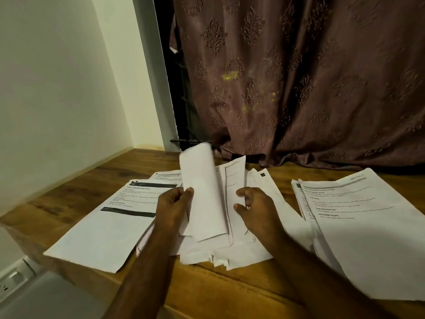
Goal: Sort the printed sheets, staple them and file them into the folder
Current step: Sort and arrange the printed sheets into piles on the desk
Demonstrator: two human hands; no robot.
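**Loose printed sheets lifted from the middle pile on a wooden table**

A curled sheet stands nearly upright above the middle pile of printed sheets, its top edge bending over toward the curtain. The person's left hand grips the sheet's left edge, thumb on the front and fingers curled behind it. Just right of the curled sheet, the right hand pinches a second raised sheet, thumb and forefinger bent onto its printed face. The middle pile lies untidy under both hands, corners fanned out toward the near edge of the table. Left of the pile, and partly tucked beneath it, lies a flat sheet with black header bars. Right of the pile, slightly apart from it, rests a neater stack with its printed side up. Behind the pile hangs a patterned brown curtain, its hem touching the table. A pale wall stands far left of the pile, with a white wall socket low down.
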